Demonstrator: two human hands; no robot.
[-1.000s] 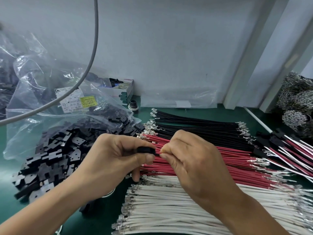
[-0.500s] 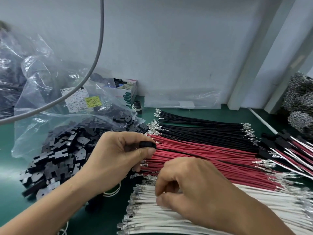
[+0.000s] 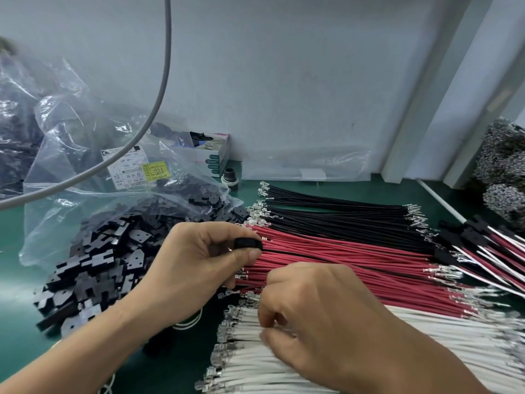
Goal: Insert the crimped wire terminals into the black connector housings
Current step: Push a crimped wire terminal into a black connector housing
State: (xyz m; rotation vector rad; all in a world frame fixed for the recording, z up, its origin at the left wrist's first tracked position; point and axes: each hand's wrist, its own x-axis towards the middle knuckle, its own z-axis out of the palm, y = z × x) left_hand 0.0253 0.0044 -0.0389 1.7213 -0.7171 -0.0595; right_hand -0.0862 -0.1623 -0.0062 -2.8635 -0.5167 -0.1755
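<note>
A clear plastic bag [image 3: 71,177] at ten o'clock spills black housings [image 3: 93,263] onto the green counter [image 3: 17,268]. The left hand [image 3: 193,268] pinches one black connector housing [image 3: 247,243] between thumb and forefinger above the red wires [image 3: 341,260]. The right hand [image 3: 326,317], fingers curled, picks at the terminals of the white wires [image 3: 244,354] at six o'clock.

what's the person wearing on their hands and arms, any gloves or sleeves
Nothing shows on either: the left hand and right hand are bare, with no gloves, rings or watch in view. Both forearms are bare as far as the frame edge, with no sleeve showing.
</note>
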